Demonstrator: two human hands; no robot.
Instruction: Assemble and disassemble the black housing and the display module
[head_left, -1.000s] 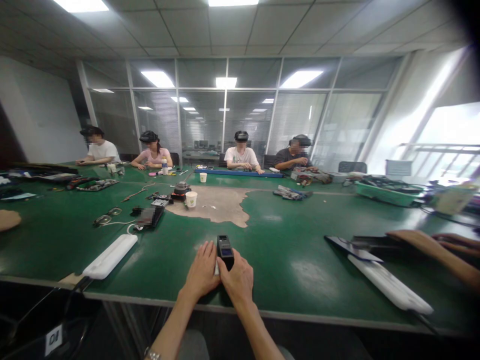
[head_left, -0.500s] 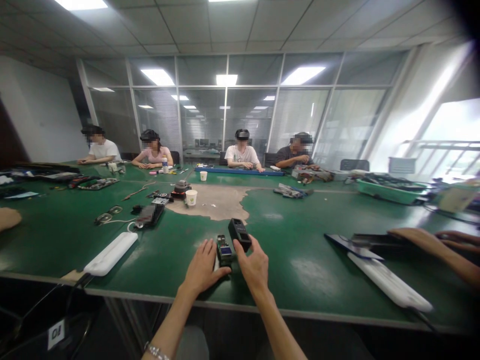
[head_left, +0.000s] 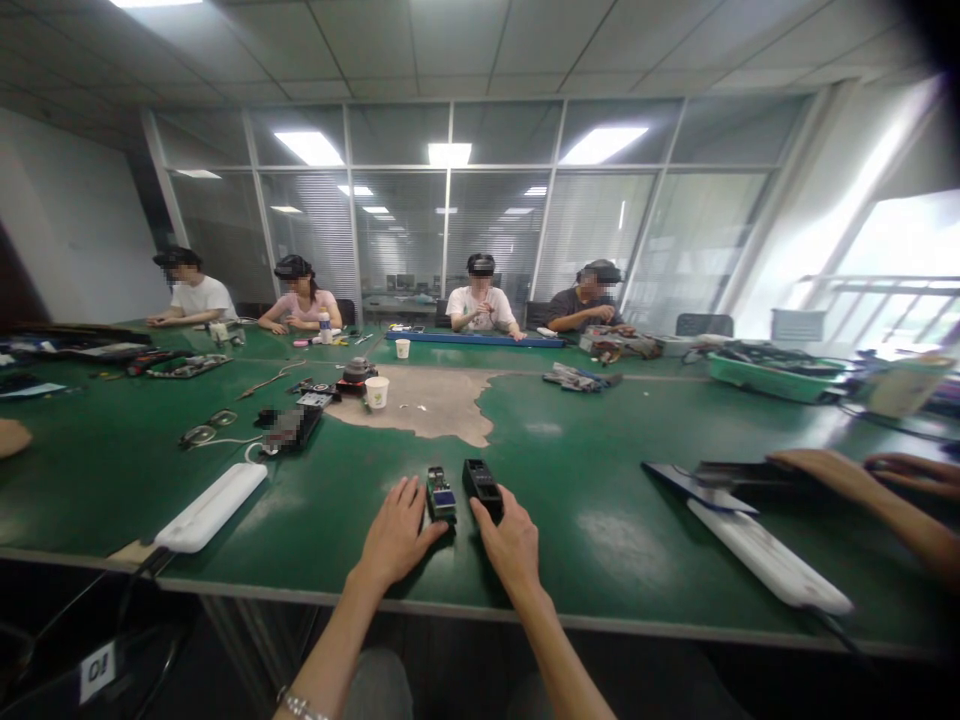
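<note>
A small green circuit board with a blue-lit display lies on the green table in front of me. Along its left side rests my left hand, fingers stretched forward and thumb reaching towards the board's near end. Whether the hand presses on the board I cannot tell. To the right of the board, my right hand has thumb and fingers around a black plastic housing, which has openings in its upper face. The housing is down at the table, apart from the board, its near part covered by my hand.
White power strips lie left and right. Another person's hand holds a dark flat piece at right. A paper cup, glasses and a green basket stand farther off. Several people sit across the table.
My right hand has lowered the black housing from a tilted, raised position to the table beside the board. My left hand has stayed beside the board. A person opposite has raised one hand.
</note>
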